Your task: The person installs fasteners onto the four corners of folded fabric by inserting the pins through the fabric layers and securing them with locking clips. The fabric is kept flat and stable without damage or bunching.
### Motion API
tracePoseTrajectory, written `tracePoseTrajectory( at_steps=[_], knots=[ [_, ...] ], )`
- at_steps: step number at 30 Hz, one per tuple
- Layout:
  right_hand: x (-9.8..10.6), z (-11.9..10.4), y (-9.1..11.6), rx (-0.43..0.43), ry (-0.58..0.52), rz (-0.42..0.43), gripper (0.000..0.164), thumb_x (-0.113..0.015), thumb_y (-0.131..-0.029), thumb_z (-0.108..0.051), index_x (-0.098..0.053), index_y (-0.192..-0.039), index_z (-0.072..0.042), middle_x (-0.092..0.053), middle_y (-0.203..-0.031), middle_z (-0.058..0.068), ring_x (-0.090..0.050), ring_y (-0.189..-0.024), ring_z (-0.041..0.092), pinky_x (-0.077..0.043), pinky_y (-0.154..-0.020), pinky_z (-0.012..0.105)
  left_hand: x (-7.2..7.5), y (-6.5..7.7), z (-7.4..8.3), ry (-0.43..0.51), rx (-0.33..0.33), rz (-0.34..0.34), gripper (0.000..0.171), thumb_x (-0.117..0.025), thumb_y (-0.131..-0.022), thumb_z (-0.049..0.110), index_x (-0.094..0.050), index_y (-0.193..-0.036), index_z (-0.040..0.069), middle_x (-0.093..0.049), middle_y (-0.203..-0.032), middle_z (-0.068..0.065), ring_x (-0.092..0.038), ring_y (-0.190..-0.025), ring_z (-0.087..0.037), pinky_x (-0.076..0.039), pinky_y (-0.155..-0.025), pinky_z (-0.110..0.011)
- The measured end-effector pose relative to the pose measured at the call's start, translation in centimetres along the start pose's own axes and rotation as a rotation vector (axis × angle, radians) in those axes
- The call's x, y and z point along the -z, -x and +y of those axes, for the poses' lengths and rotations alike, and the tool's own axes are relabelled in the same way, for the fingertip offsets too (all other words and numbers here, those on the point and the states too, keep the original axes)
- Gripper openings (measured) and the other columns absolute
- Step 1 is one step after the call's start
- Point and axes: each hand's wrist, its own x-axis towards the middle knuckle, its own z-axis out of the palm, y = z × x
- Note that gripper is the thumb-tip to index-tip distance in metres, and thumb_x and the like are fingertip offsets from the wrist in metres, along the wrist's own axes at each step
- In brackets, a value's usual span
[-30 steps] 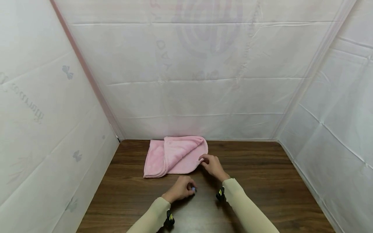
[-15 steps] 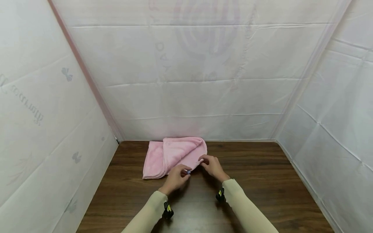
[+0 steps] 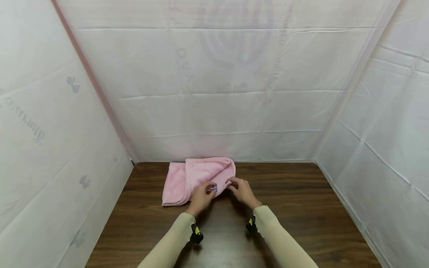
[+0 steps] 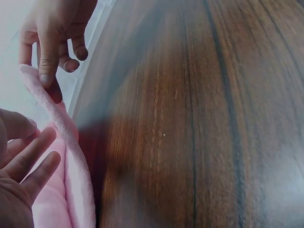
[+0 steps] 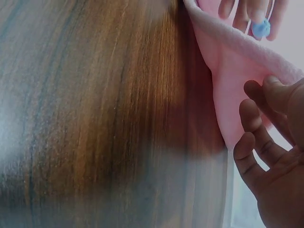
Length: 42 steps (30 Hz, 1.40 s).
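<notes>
A folded pink plush cloth [image 3: 204, 169] lies at the back of the table, one flap turned diagonally over it. My right hand [image 3: 244, 191] pinches the cloth's near right edge between thumb and forefinger and lifts it a little, as the left wrist view also shows. Above the cloth, just left of that lifted edge, is my left hand [image 3: 201, 197]. It pinches a small light-blue object [image 5: 261, 28] at its fingertips. The object looks rounded in the right wrist view, but its kind is too small to tell.
Brown wood-grain tabletop [image 3: 288, 208] stretches around the cloth and both hands. Pale fabric walls [image 3: 214, 115] close off the back and both sides, with the cloth's far edge close to the back wall. Each wrist carries a small black camera.
My left hand has moved forward, from the bare table up over the cloth, with the small blue object in its fingers. The right hand keeps its pinch on the cloth's edge.
</notes>
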Motion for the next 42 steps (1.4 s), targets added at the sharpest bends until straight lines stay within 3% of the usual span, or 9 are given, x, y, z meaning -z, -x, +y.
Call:
tracePoseTrajectory(
  at_steps=[5, 11, 22, 33, 42],
  knots=[
    [-0.2, -0.3, -0.2, 0.019, -0.019, 0.002, 0.014, -0.075, -0.094, -0.005, -0.074, -0.101, -0.017, -0.072, -0.088, -0.005, -0.058, -0.073, 0.009, -0.055, -0.071, 0.038, -0.5, -0.4, -0.2, 0.062, 0.055, -0.013, 0.022, -0.073, -0.089, -0.006, -0.072, -0.111, -0.006, -0.075, -0.106, -0.020, -0.075, -0.095, -0.032, -0.062, -0.077, -0.034],
    [-0.3, -0.5, -0.3, 0.025, -0.016, -0.004, 0.017, -0.075, -0.092, -0.002, -0.074, -0.101, -0.016, -0.071, -0.087, -0.005, -0.057, -0.072, 0.007, -0.052, -0.069, 0.030, -0.9, -0.7, -0.3, 0.102, 0.062, -0.025, 0.021, -0.070, -0.090, -0.009, -0.070, -0.111, -0.009, -0.075, -0.105, -0.022, -0.076, -0.093, -0.033, -0.061, -0.074, -0.030],
    [-0.4, -0.5, -0.5, 0.040, -0.018, -0.037, 0.017, -0.075, -0.092, -0.002, -0.074, -0.102, -0.015, -0.071, -0.087, -0.005, -0.057, -0.071, 0.007, -0.051, -0.068, 0.027, -1.3, -0.7, -0.6, 0.109, 0.034, -0.020, 0.019, -0.070, -0.090, -0.011, -0.071, -0.108, -0.007, -0.073, -0.107, -0.023, -0.074, -0.099, -0.034, -0.061, -0.079, -0.033],
    [-0.5, -0.4, -0.4, 0.019, -0.015, -0.052, 0.017, -0.075, -0.092, -0.002, -0.074, -0.103, -0.015, -0.069, -0.085, -0.007, -0.056, -0.069, 0.008, -0.049, -0.065, 0.026, -1.5, -0.7, -1.1, 0.136, 0.054, -0.026, 0.018, -0.069, -0.091, -0.011, -0.071, -0.107, -0.006, -0.073, -0.108, -0.022, -0.074, -0.100, -0.034, -0.061, -0.079, -0.033],
    [-0.5, -0.5, -0.1, 0.020, 0.006, -0.062, 0.016, -0.076, -0.092, -0.003, -0.074, -0.102, -0.015, -0.068, -0.082, -0.006, -0.058, -0.069, 0.012, -0.049, -0.064, 0.026, -1.6, -0.5, -1.0, 0.106, 0.043, -0.024, 0.019, -0.069, -0.089, -0.012, -0.071, -0.108, -0.008, -0.073, -0.107, -0.023, -0.074, -0.098, -0.035, -0.061, -0.077, -0.032]
  ],
)
